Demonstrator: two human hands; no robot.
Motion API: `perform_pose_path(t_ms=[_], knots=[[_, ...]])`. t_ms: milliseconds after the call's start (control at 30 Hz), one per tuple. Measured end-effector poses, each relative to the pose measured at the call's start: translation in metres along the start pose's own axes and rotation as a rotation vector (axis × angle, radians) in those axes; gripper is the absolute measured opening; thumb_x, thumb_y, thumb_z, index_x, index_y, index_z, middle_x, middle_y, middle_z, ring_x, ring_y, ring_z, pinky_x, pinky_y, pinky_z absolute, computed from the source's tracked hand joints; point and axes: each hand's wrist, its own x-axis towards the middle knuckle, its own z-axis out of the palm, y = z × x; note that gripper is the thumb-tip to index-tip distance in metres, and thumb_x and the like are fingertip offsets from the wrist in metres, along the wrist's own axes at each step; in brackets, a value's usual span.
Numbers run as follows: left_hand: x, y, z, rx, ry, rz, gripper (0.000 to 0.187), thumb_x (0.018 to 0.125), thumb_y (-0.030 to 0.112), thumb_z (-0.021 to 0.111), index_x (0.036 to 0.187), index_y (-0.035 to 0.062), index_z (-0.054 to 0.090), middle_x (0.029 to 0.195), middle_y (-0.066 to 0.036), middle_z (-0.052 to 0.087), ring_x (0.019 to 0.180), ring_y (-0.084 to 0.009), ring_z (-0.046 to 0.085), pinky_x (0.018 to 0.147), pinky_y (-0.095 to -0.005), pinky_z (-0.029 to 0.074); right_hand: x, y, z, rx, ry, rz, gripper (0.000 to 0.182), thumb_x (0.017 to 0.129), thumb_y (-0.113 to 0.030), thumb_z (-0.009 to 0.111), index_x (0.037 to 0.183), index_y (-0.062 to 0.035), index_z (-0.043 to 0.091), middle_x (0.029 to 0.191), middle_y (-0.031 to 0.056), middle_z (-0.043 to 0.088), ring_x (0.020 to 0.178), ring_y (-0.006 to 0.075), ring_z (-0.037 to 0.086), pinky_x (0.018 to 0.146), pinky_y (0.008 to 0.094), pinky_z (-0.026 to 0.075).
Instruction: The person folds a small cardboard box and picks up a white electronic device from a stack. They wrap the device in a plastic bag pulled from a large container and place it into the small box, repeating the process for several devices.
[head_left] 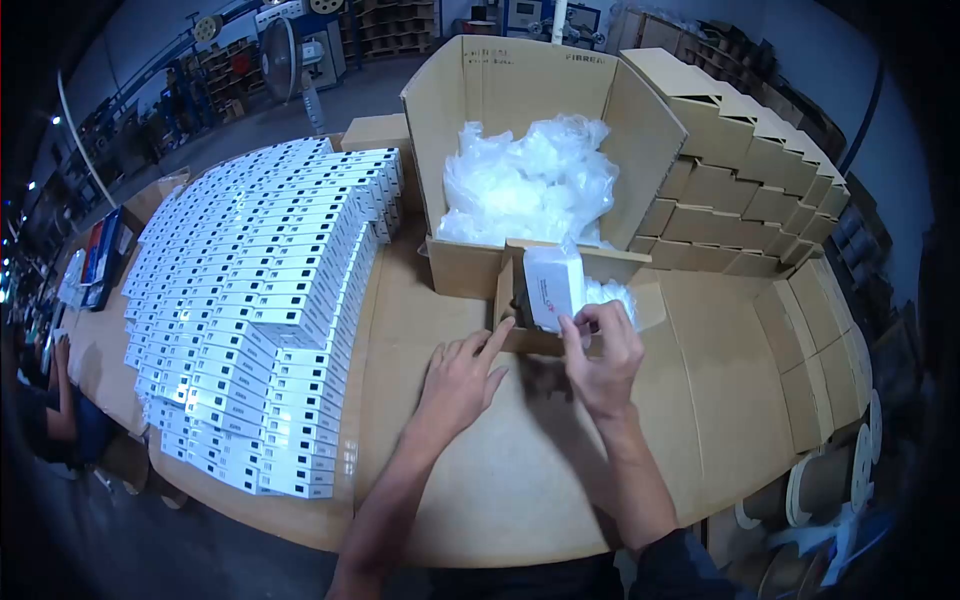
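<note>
Right hand [603,352]: pinching white pack [553,285], upright at small carton [520,318] mouth.
Left hand [462,378]: flat, fingers spread, steadying carton edge.
Worktop [480,480]: white boxes [260,300] stacked left, within reach.

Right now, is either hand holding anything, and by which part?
The right hand pinches the white packet at its lower edge, at the small brown box. The left hand holds nothing; its fingertips rest against that box.

A cardboard-covered table [450,480] carries rows of white boxes [260,310] stacked on its left. A big open carton [530,90] of crumpled plastic stands at the back, a small carton [520,340] just before it, and brown boxes [760,170] are piled along the right.
</note>
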Motion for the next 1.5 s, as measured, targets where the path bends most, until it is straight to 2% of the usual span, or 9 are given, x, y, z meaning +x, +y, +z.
perform_pose_path(t_ms=[333, 767, 900, 1033, 1067, 1167, 1267, 1300, 1500], knots=[[-0.006, -0.006, 0.012, 0.087, 0.024, -0.040, 0.073, 0.092, 0.018, 0.070, 0.157, 0.0117, 0.038, 0.117, -0.013, 0.064, 0.101, -0.0309, 0.062, 0.097, -0.0484, 0.048, -0.013, 0.018, 0.046, -0.142, -0.120, 0.083, 0.020, 0.084, 0.000, 0.075, 0.101, -0.0014, 0.064, 0.084, 0.0177, 0.059, 0.074, 0.0366, 0.062, 0.065, 0.0458, 0.050], [-0.006, 0.004, 0.020, 0.141, 0.011, -0.161, 0.070, 0.092, 0.018, 0.068, 0.156, 0.0121, 0.040, 0.097, -0.011, 0.066, 0.093, -0.0296, 0.063, 0.101, -0.0564, 0.047, -0.010, 0.030, 0.073, -0.449, -0.364, 0.165, 0.015, 0.081, -0.003, 0.074, 0.089, 0.0019, 0.062, 0.086, 0.0221, 0.060, 0.081, 0.0417, 0.064, 0.072, 0.0515, 0.052], [-0.007, 0.008, 0.019, 0.124, -0.003, -0.182, 0.072, 0.092, 0.019, 0.068, 0.157, 0.0123, 0.038, 0.098, -0.012, 0.067, 0.092, -0.0311, 0.064, 0.101, -0.0581, 0.046, -0.010, 0.026, 0.080, -0.634, -0.486, 0.182, 0.015, 0.083, -0.007, 0.069, 0.096, 0.0005, 0.069, 0.098, 0.0208, 0.063, 0.089, 0.0346, 0.066, 0.076, 0.0473, 0.049], [-0.009, 0.014, 0.018, 0.095, 0.007, -0.180, 0.078, 0.090, 0.020, 0.071, 0.159, 0.0111, 0.035, 0.106, -0.014, 0.066, 0.095, -0.0332, 0.064, 0.100, -0.0564, 0.047, -0.012, 0.019, 0.063, -0.614, -0.423, 0.139, 0.020, 0.087, -0.016, 0.070, 0.101, -0.0020, 0.072, 0.108, 0.0137, 0.063, 0.099, 0.0341, 0.060, 0.082, 0.0525, 0.044], [-0.012, 0.014, 0.014, 0.088, 0.019, -0.180, 0.079, 0.090, 0.021, 0.071, 0.159, 0.0107, 0.034, 0.108, -0.015, 0.066, 0.096, -0.0336, 0.064, 0.099, -0.0559, 0.047, -0.011, 0.015, 0.055, -0.561, -0.516, 0.237, 0.027, 0.092, -0.023, 0.069, 0.109, -0.0022, 0.073, 0.127, 0.0161, 0.060, 0.118, 0.0381, 0.054, 0.094, 0.0607, 0.041], [-0.031, 0.019, -0.024, 0.092, 0.066, -0.190, 0.079, 0.088, 0.021, 0.074, 0.157, 0.0073, 0.037, 0.120, -0.018, 0.063, 0.103, -0.0338, 0.061, 0.098, -0.0494, 0.047, -0.037, 0.013, 0.044, -0.646, -0.528, 0.116, 0.053, 0.095, -0.035, 0.066, 0.138, -0.0032, 0.061, 0.157, 0.0208, 0.039, 0.146, 0.0447, 0.033, 0.111, 0.0705, 0.027], [-0.062, 0.017, -0.078, 0.080, 0.154, -0.226, 0.074, 0.086, 0.020, 0.076, 0.151, 0.0029, 0.044, 0.124, -0.019, 0.061, 0.109, -0.0349, 0.060, 0.099, -0.0470, 0.047, -0.046, 0.000, 0.043, -0.612, -0.558, 0.146, 0.083, 0.096, -0.046, 0.064, 0.160, -0.0069, 0.032, 0.171, 0.0170, 0.012, 0.157, 0.0437, 0.003, 0.118, 0.0740, 0.005], [-0.072, 0.014, -0.097, 0.096, 0.187, -0.260, 0.070, 0.085, 0.015, 0.077, 0.145, -0.0011, 0.048, 0.127, -0.021, 0.059, 0.114, -0.0373, 0.058, 0.101, -0.0469, 0.047, -0.041, -0.013, 0.043, -0.625, -0.604, 0.148, 0.097, 0.095, -0.050, 0.064, 0.165, -0.0074, 0.012, 0.173, 0.0147, 0.002, 0.158, 0.0435, -0.006, 0.117, 0.0735, 0.000], [-0.096, -0.031, -0.176, 0.274, 0.299, -0.363, 0.068, 0.086, 0.009, 0.074, 0.146, -0.0039, 0.045, 0.140, -0.022, 0.053, 0.132, -0.0393, 0.051, 0.112, -0.0466, 0.042, -0.008, -0.093, 0.106, -0.043, -0.759, -0.189, 0.091, 0.096, -0.034, 0.063, 0.164, -0.0040, 0.011, 0.170, 0.0105, 0.022, 0.158, 0.0417, 0.006, 0.122, 0.0675, 0.002]])
